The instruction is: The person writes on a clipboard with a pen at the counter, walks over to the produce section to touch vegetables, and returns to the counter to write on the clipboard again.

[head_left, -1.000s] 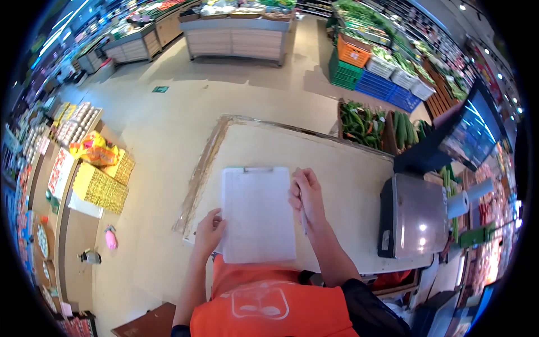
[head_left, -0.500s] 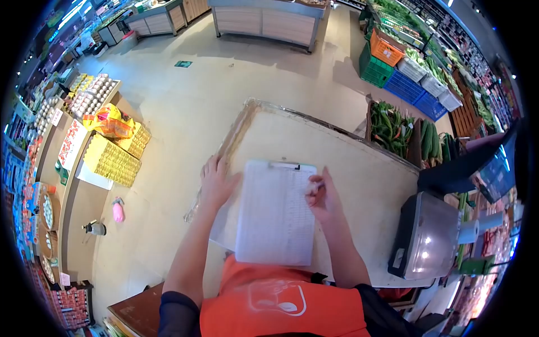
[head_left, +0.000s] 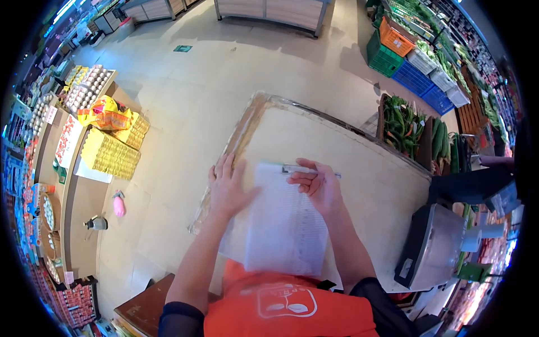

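On the desk [head_left: 365, 174], the clipboard [head_left: 283, 230] is lying in front of the person, and its near end is reaching the red apron [head_left: 292, 309]; whether the two are touching, I cannot tell. The desk's worn brown left edge is slanting away past the left hand [head_left: 226, 194], with floor [head_left: 168, 112] showing beyond it, and the far edge is running obliquely down to the right toward a crate of green peppers [head_left: 400, 126]. Between the clipboard and that far edge, a broad stretch of pale surface is leaving open room; more is opening on the right, between the right forearm and a grey-topped machine [head_left: 435, 244]. The clipboard's long axis is running nearly straight away from the person, its metal clip [head_left: 289, 168] pointing toward the far side and its printed sheet [head_left: 269, 202] facing up. The right hand [head_left: 321, 190] is hovering over the clip end's right corner, its fingers bending closed around a pen [head_left: 337, 176], whose end is sticking out rightward. The left fingers are spreading wide, visibly gripping nothing, beside the clipboard's left edge; blur is hiding whether the thumb is touching the sheet.
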A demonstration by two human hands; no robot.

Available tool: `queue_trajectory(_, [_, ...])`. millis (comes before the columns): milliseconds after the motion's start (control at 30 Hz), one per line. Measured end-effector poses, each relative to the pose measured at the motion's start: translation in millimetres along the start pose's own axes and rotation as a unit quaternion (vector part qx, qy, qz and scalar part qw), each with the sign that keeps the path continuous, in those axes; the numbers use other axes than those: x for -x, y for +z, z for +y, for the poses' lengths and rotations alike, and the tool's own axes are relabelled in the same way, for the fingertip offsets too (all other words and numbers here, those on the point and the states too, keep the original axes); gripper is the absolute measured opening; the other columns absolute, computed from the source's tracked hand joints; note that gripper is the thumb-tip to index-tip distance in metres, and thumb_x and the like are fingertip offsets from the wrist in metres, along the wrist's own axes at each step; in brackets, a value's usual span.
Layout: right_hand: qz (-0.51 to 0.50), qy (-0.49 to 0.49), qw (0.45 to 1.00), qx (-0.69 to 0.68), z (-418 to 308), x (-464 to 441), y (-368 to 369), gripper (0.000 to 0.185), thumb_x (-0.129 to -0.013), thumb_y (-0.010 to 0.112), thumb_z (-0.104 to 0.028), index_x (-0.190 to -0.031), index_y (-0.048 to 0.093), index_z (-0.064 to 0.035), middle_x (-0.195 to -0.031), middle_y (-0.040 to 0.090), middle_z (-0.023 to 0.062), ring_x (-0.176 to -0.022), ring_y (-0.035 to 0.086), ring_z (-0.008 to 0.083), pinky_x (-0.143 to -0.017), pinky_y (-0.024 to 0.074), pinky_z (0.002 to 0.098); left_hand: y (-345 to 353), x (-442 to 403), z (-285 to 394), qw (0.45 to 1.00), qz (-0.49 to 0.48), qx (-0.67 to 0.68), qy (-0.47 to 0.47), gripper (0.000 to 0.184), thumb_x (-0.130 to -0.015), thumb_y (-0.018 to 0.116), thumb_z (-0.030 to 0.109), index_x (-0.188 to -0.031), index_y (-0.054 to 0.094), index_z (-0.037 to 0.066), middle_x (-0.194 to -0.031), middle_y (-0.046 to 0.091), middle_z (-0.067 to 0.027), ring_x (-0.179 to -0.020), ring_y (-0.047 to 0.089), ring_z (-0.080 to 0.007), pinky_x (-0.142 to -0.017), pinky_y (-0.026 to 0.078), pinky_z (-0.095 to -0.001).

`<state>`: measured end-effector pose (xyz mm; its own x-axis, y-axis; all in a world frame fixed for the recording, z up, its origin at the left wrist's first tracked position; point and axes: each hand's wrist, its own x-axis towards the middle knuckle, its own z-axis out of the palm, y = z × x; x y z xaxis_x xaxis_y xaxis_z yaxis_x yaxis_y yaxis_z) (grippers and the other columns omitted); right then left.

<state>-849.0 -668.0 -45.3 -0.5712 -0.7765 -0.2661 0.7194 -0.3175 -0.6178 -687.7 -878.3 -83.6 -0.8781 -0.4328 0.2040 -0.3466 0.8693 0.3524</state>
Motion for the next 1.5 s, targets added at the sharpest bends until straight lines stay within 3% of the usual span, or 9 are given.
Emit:
queue_trajectory(167, [0.072,-0.046,0.984,0.156,16,-10,-7,0.021,-0.097,0.063,-0.014,-0.114,0.062,-0.0028,-0.103,0.072,0.0104,-0.085,0.07,0.0152,-0.065,0.0516,0.0242,-2,-1,1,1.0,-0.001,0.011,0.0,0.082,-0.072,0.08,0.05,-0.138,0.054,0.009,-0.15,0.039,-0.0222,-0.144,0.031,-0.0391,-0.115,0.021,-0.0594])
queue_trajectory(267, [0.092,-0.07,0.962,0.246,29,-14,-9,0.01,-0.096,0.063,-0.009,-0.103,0.06,-0.0021,-0.085,0.067,0.0067,-0.079,0.068,0.0147,-0.061,0.0518,0.0257,-3,-2,2,1.0,-0.003,0.013,-0.004,0.082,-0.071,0.081,0.049,-0.137,0.054,0.009,-0.15,0.039,-0.0218,-0.144,0.031,-0.039,-0.115,0.022,-0.0588])
queue_trajectory(367, [0.112,-0.115,0.93,0.331,39,-12,1,0.009,-0.094,0.065,-0.005,-0.1,0.059,-0.0016,-0.081,0.066,0.0054,-0.072,0.065,0.0115,-0.057,0.0502,0.0245,-4,-2,2,1.0,-0.003,0.021,-0.005,0.082,-0.07,0.081,0.049,-0.137,0.054,0.009,-0.15,0.04,-0.0216,-0.143,0.032,-0.0391,-0.115,0.022,-0.0582])
queue_trajectory(467, [0.129,-0.203,0.85,0.469,52,-13,-5,0.007,-0.094,0.064,-0.001,-0.097,0.058,-0.0005,-0.079,0.066,0.0064,-0.068,0.066,0.011,-0.054,0.051,0.0227,-3,-3,1,1.0,0.004,0.022,0.0,0.082,-0.07,0.082,0.049,-0.136,0.055,0.009,-0.149,0.041,-0.0214,-0.142,0.033,-0.0392,-0.115,0.022,-0.0575])
queue_trajectory(567, [0.122,-0.253,0.826,0.488,67,-17,-10,0.006,-0.093,0.063,0.001,-0.096,0.057,0.0009,-0.078,0.067,0.0078,-0.065,0.067,0.0112,-0.053,0.0531,0.0215,-2,-3,0,1.0,0.013,0.016,0.006,0.081,-0.069,0.082,0.048,-0.135,0.055,0.01,-0.148,0.041,-0.0212,-0.141,0.034,-0.0392,-0.115,0.023,-0.0574])
queue_trajectory(667, [0.113,-0.297,0.764,0.562,80,-21,-21,0.007,-0.092,0.064,0.001,-0.094,0.057,0.0016,-0.078,0.068,0.0086,-0.067,0.069,0.0119,-0.056,0.0558,0.023,-2,-3,0,1.0,0.014,0.016,0.004,0.08,-0.069,0.082,0.048,-0.134,0.056,0.01,-0.148,0.042,-0.0211,-0.14,0.035,-0.0392,-0.115,0.023,-0.0572])
queue_trajectory(967, [0.139,-0.323,0.729,0.587,73,-15,-7,0.011,-0.087,0.069,0.0,-0.089,0.059,-0.0016,-0.072,0.067,0.0068,-0.063,0.067,0.0092,-0.054,0.0518,0.0243,-3,-4,1,1.0,0.012,0.026,-0.001,0.078,-0.07,0.082,0.047,-0.133,0.057,0.01,-0.148,0.042,-0.0208,-0.141,0.035,-0.0387,-0.115,0.023,-0.0561])
queue_trajectory(1167, [0.131,-0.343,0.706,0.605,77,-15,-9,0.012,-0.085,0.073,-0.002,-0.089,0.061,-0.0019,-0.072,0.067,0.0098,-0.062,0.067,0.0122,-0.056,0.0524,0.0259,-3,-4,1,1.0,0.008,0.023,-0.004,0.075,-0.071,0.082,0.045,-0.134,0.057,0.01,-0.149,0.041,-0.0204,-0.141,0.035,-0.0378,-0.115,0.023,-0.056])
queue_trajectory(1500, [0.081,-0.346,0.734,0.579,70,-15,0,0.014,-0.082,0.075,-0.001,-0.094,0.068,-0.0038,-0.079,0.07,0.0085,-0.067,0.068,0.0132,-0.06,0.0535,0.0255,-1,-5,3,1.0,0.007,0.011,-0.01,0.072,-0.074,0.081,0.043,-0.133,0.057,0.011,-0.149,0.041,-0.0189,-0.141,0.035,-0.036,-0.116,0.024,-0.0542])
